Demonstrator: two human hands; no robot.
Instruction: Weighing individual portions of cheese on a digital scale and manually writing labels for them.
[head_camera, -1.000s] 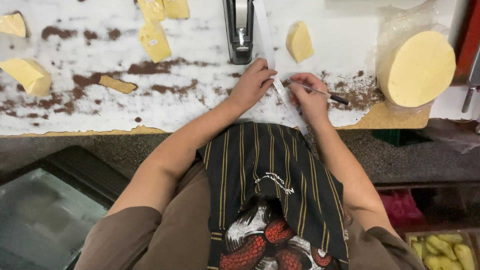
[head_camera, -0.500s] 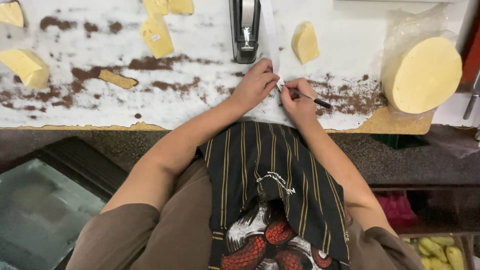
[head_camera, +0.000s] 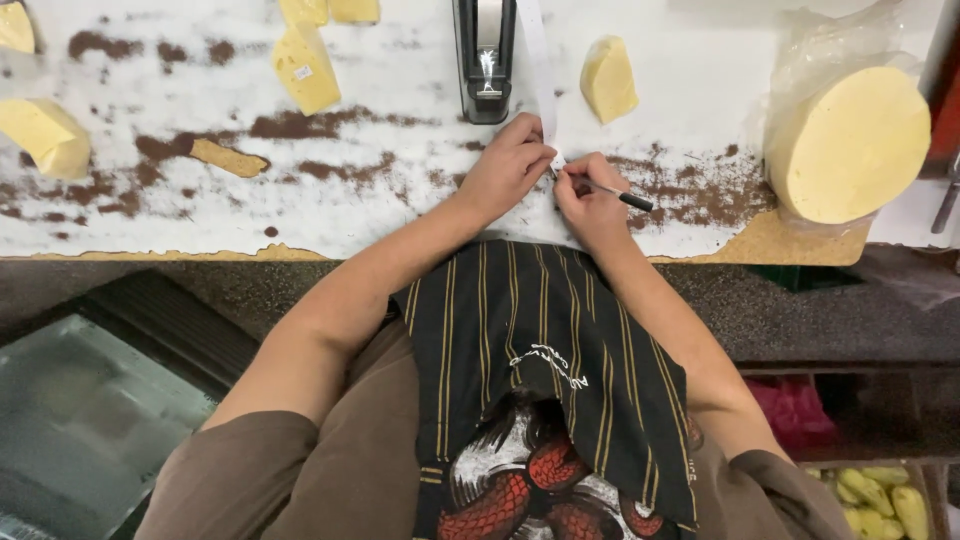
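Pinching the white paper strip (head_camera: 540, 85) at frame centre, your left hand (head_camera: 510, 165) steadies it (fingers closed on it); your right hand (head_camera: 590, 200) clamps a pen (head_camera: 620, 195).

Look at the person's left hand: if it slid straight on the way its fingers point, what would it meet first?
Probably the white paper strip that the left hand already touches, then the wedge of cheese beyond; depth is hard to judge.

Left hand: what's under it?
The left hand presses a white paper strip onto the worn white board. The strip's end below the hand is covered; the right hand holds a pen.
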